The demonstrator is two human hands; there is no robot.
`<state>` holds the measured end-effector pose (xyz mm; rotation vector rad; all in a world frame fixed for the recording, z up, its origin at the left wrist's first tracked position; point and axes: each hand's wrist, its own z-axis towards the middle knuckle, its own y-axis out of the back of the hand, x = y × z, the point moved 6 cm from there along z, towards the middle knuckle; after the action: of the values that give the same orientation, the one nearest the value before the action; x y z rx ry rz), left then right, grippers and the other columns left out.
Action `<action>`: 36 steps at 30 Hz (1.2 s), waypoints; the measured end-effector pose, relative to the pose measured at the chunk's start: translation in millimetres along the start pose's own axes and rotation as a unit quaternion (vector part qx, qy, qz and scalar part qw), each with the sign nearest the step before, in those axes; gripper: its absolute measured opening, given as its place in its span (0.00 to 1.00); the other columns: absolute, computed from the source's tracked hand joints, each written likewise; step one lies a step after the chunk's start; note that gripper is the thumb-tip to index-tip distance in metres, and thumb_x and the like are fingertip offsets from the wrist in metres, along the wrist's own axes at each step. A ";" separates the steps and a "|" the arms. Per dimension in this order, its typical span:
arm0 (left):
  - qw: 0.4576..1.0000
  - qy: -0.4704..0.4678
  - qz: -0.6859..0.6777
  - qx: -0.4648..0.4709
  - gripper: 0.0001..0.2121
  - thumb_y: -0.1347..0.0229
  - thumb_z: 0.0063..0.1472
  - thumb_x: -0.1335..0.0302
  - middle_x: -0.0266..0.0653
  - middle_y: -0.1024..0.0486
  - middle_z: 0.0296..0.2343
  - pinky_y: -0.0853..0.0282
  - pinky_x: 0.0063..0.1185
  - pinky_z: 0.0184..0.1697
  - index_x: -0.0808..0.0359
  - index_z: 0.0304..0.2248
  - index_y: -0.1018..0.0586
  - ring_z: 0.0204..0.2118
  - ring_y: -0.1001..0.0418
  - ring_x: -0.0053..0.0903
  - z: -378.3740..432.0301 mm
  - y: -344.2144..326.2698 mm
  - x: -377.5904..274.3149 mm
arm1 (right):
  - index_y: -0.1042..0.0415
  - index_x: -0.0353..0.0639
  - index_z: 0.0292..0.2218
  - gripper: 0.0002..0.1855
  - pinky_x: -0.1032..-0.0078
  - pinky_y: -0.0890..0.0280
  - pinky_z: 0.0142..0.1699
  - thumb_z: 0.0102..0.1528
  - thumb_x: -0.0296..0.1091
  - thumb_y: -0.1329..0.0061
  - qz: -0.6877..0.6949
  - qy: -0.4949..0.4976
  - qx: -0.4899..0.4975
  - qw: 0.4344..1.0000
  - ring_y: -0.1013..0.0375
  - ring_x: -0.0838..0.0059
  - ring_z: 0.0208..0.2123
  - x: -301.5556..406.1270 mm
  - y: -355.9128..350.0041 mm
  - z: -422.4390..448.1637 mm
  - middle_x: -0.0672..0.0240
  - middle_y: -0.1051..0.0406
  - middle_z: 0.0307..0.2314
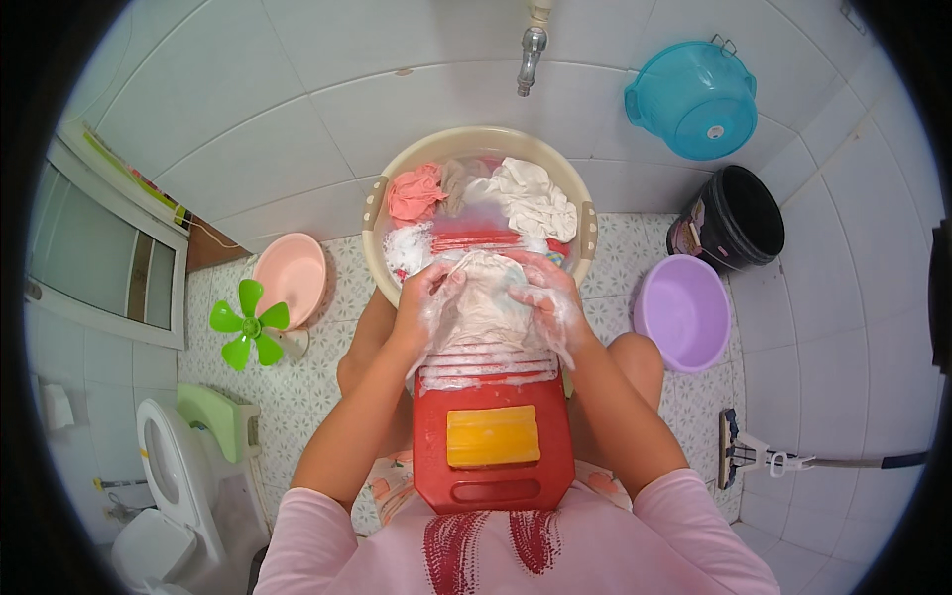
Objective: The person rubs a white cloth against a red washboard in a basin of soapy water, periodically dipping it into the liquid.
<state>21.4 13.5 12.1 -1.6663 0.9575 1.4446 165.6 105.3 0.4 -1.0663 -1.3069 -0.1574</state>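
A wet white cloth is spread over the ridges of a red plastic washboard. My left hand grips its left side, and my right hand grips its right side; suds coat both hands. On the washboard's near end, above the handle slot, rests a yellow bar of laundry soap. The far end of the board dips into a cream basin of soapy water. Inside the basin lie a coral-pink garment, a greyish cloth and a white garment, with foam at the left.
A metal tap projects above the basin. Rightward are a hanging blue tub, a black bucket, a purple basin and a mop. Leftward stand a pink basin, a green-bladed fan, a green stool and a toilet.
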 end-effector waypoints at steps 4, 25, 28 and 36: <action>0.997 -0.033 0.058 0.040 0.07 0.50 0.55 0.74 0.28 0.31 0.24 0.39 0.12 0.32 0.70 0.31 0.27 0.28 0.35 0.12 -11.2 1.2 -20.4 | 0.39 0.35 0.45 0.26 0.80 0.40 0.47 0.40 0.17 0.56 0.029 -0.003 0.057 0.998 0.38 0.71 0.45 19.1 -8.0 -15.2 0.62 0.37 0.41; 0.867 -0.159 0.265 0.390 0.07 0.50 0.36 0.86 0.33 0.28 0.26 0.39 0.19 0.37 0.64 0.15 0.25 0.35 0.36 0.26 -55.6 -16.4 -17.4 | 0.29 0.36 0.35 0.14 0.85 0.39 0.33 0.43 0.25 0.48 -0.265 -0.238 0.264 0.896 0.33 0.82 0.27 19.4 -31.7 -62.7 0.66 0.29 0.27; 0.879 -0.134 0.260 0.376 0.06 0.52 0.38 0.86 0.36 0.28 0.26 0.38 0.20 0.36 0.65 0.15 0.26 0.32 0.35 0.26 -52.5 -16.7 -13.6 | 0.28 0.34 0.30 0.09 0.86 0.39 0.32 0.43 0.26 0.48 -0.278 -0.225 0.300 0.884 0.35 0.82 0.24 13.1 -27.4 -64.6 0.66 0.30 0.23; 0.904 -0.068 0.347 0.241 0.11 0.49 0.44 0.81 0.43 0.33 0.30 0.38 0.24 0.37 0.65 0.31 0.28 0.34 0.34 0.32 -43.2 -8.4 -10.7 | 0.29 0.38 0.27 0.09 0.81 0.38 0.33 0.42 0.30 0.47 -0.399 -0.154 0.183 0.885 0.34 0.76 0.27 11.9 -10.2 -51.4 0.66 0.32 0.24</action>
<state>47.5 -19.9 27.9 -0.8726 1.7694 1.5458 198.9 68.9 21.7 -0.1792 -1.9233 -0.3488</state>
